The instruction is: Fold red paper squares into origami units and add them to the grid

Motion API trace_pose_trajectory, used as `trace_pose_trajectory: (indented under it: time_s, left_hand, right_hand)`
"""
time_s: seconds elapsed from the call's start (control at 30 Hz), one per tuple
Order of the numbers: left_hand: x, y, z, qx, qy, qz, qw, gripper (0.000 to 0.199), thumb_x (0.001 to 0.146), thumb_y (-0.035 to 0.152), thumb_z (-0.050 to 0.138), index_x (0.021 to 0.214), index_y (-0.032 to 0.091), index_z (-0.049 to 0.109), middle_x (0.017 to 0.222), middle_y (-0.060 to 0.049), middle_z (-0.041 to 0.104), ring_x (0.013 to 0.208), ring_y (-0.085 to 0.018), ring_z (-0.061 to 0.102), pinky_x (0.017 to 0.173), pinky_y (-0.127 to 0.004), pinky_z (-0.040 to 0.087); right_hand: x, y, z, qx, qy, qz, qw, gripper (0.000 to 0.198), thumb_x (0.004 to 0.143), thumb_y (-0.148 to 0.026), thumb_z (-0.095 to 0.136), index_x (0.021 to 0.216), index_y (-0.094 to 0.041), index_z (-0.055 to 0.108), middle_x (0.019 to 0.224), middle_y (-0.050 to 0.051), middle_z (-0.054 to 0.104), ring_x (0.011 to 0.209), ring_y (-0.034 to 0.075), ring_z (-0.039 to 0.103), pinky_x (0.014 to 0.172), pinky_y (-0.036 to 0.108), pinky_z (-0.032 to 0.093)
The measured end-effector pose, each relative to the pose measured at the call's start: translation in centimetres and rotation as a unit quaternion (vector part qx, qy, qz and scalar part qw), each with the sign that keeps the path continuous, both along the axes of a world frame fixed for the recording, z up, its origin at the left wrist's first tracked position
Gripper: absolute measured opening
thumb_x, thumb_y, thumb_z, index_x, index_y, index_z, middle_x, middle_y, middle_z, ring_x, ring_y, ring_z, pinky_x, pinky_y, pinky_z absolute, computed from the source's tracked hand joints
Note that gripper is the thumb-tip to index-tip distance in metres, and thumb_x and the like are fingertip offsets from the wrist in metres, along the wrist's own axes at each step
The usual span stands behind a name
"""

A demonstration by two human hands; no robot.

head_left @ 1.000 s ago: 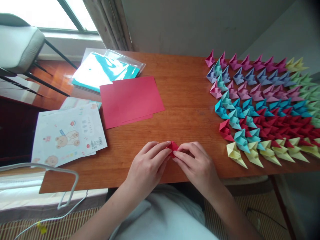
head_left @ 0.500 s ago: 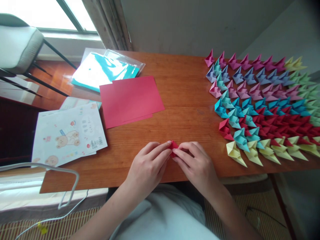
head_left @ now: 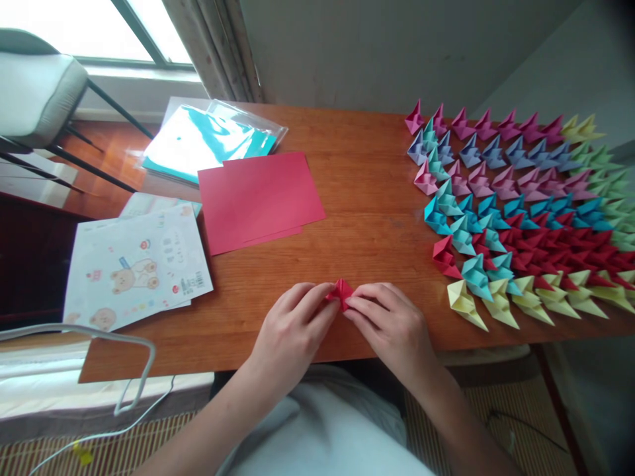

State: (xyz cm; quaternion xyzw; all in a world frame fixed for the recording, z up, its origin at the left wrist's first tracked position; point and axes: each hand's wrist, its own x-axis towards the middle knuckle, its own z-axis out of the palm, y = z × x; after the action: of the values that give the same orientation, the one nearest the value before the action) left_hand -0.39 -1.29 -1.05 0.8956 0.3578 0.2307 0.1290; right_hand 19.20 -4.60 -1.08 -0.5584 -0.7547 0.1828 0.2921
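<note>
Close to the table's front edge, a small red folded paper [head_left: 342, 293] is pinched between my two hands. My left hand [head_left: 296, 324] grips its left side with thumb and fingers, and my right hand [head_left: 391, 324] grips its right side. The paper's middle shows between the fingertips as a pointed, creased shape; its outer ends are covered by my fingers. Beyond my left hand lie flat red paper sheets [head_left: 262, 198], one overlapping another.
Rows of folded paper pieces in several colours, with yellow ones [head_left: 466, 305] nearest me, stand on the right of the wooden table [head_left: 367, 172]. Plastic-wrapped turquoise paper [head_left: 208, 142] and a bear-printed white pad [head_left: 139, 264] lie left. A white cable [head_left: 124, 336] crosses the left corner.
My fingertips have drawn slightly apart on the red folded paper, so more of its middle shows. Both hands stay in nearly the same place.
</note>
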Motion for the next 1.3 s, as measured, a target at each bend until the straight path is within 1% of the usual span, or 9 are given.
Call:
trace_pose_trajectory:
  time_s: [0.2, 0.3, 0.47, 0.63, 0.77, 0.9, 1.1, 1.3]
  left_hand:
    - [0.4, 0.0, 0.2, -0.015, 0.011, 0.001, 1.000, 0.020, 0.100, 0.015, 0.050, 0.102, 0.013, 0.069, 0.100, -0.009, 0.071, 0.087, -0.020, 0.065, 0.079, -0.034, 0.059]
    - [0.6, -0.1, 0.0, -0.030, -0.006, 0.011, 0.999, 0.018, 0.100, 0.016, 0.051, 0.102, 0.014, 0.068, 0.099, -0.007, 0.071, 0.087, -0.019, 0.064, 0.079, -0.032, 0.057]
    - [0.8, -0.5, -0.1, -0.037, 0.001, 0.049, 0.998, 0.016, 0.100, 0.017, 0.052, 0.105, 0.017, 0.068, 0.101, -0.005, 0.071, 0.089, -0.019, 0.063, 0.079, -0.032, 0.053]
    - [1.3, -0.8, -0.1, -0.048, 0.027, 0.101, 0.993, 0.013, 0.097, 0.017, 0.055, 0.102, 0.019, 0.067, 0.101, -0.005, 0.068, 0.087, -0.020, 0.060, 0.077, -0.033, 0.049]
    - [1.7, -0.5, 0.0, -0.074, 0.038, 0.129, 0.988, 0.013, 0.098, 0.019, 0.054, 0.097, 0.020, 0.067, 0.102, -0.005, 0.067, 0.085, -0.019, 0.058, 0.076, -0.032, 0.047]
    - [2.0, -0.1, 0.1, -0.082, 0.038, 0.141, 0.986, 0.015, 0.099, 0.022, 0.053, 0.097, 0.022, 0.068, 0.098, -0.003, 0.068, 0.084, -0.019, 0.058, 0.073, -0.031, 0.045]
    - [1.6, 0.0, -0.2, -0.080, 0.008, 0.137, 0.987, 0.015, 0.100, 0.028, 0.055, 0.100, 0.021, 0.069, 0.096, -0.003, 0.067, 0.085, -0.018, 0.059, 0.076, -0.030, 0.046]
    - [1.5, 0.3, 0.1, -0.089, 0.024, 0.132, 0.987, 0.019, 0.100, 0.029, 0.053, 0.091, 0.021, 0.068, 0.090, -0.003, 0.065, 0.079, -0.018, 0.057, 0.072, -0.030, 0.045]
  right_hand:
    - [-0.1, -0.1, 0.3, -0.005, -0.016, 0.005, 1.000, 0.014, 0.096, -0.016, 0.060, 0.105, -0.019, 0.071, 0.100, 0.007, 0.070, 0.092, 0.020, 0.062, 0.085, 0.035, 0.055]
    - [-0.2, -0.2, 0.4, -0.007, -0.018, 0.000, 1.000, 0.015, 0.097, -0.016, 0.060, 0.106, -0.019, 0.071, 0.102, 0.008, 0.070, 0.093, 0.020, 0.061, 0.085, 0.036, 0.054]
    - [-0.2, -0.2, 0.2, -0.018, -0.021, -0.010, 1.000, 0.016, 0.097, -0.016, 0.060, 0.106, -0.020, 0.072, 0.100, 0.007, 0.069, 0.092, 0.020, 0.060, 0.084, 0.035, 0.053]
    - [-0.4, 0.2, -0.3, -0.021, -0.011, -0.049, 0.999, 0.010, 0.095, -0.020, 0.063, 0.095, -0.021, 0.074, 0.091, 0.005, 0.066, 0.088, 0.020, 0.057, 0.081, 0.034, 0.050]
    - [-0.8, 0.6, -0.4, -0.042, -0.017, -0.076, 0.996, 0.013, 0.096, -0.022, 0.062, 0.089, -0.021, 0.073, 0.086, 0.004, 0.065, 0.084, 0.020, 0.056, 0.080, 0.034, 0.048]
    - [-1.1, 0.7, -0.3, -0.066, -0.022, -0.086, 0.994, 0.014, 0.097, -0.022, 0.060, 0.090, -0.020, 0.072, 0.087, 0.004, 0.067, 0.084, 0.021, 0.058, 0.080, 0.034, 0.046]
    - [-1.3, 0.6, -0.2, -0.091, -0.033, -0.094, 0.991, 0.013, 0.097, -0.022, 0.060, 0.091, -0.022, 0.071, 0.090, 0.003, 0.070, 0.088, 0.021, 0.059, 0.081, 0.033, 0.045]
    - [-1.5, 0.7, 0.2, -0.102, -0.036, -0.107, 0.988, 0.014, 0.097, -0.023, 0.060, 0.085, -0.022, 0.067, 0.088, 0.003, 0.071, 0.088, 0.022, 0.060, 0.078, 0.033, 0.043]
